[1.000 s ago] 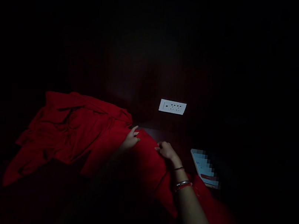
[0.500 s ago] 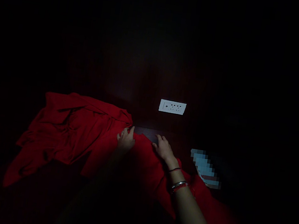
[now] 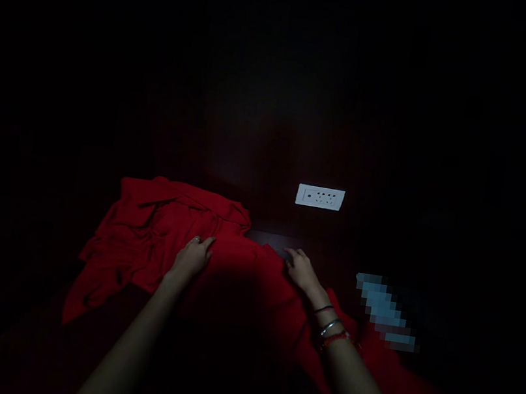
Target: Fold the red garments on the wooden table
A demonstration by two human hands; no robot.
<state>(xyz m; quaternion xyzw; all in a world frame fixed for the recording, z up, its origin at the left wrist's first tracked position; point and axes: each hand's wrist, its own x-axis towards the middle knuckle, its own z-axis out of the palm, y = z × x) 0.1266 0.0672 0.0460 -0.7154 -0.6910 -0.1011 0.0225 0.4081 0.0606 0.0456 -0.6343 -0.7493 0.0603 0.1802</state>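
Note:
A red cloth garment (image 3: 234,255) lies spread under both hands, its near part lost in shadow. My left hand (image 3: 192,257) rests on its left part, thumb held apart from the fingers. At the cloth's upper right edge is my right hand (image 3: 302,270), with thumb and fingers apart; its wrist carries a dark band, a silver bangle and a red bracelet. To the left, a crumpled heap of red cloth (image 3: 164,228) adjoins the spread part. Whether the two are one piece I cannot tell.
A white socket plate (image 3: 320,197) is set in the dark wall behind the cloth. On the right lies a pale bluish object (image 3: 383,304), blurred into blocks. More red cloth (image 3: 402,389) runs toward the lower right. Everything around is very dark.
My left hand has moved left and nearer to me across the red garment. My right hand stays by its upper right edge. The whole view has swung slightly left.

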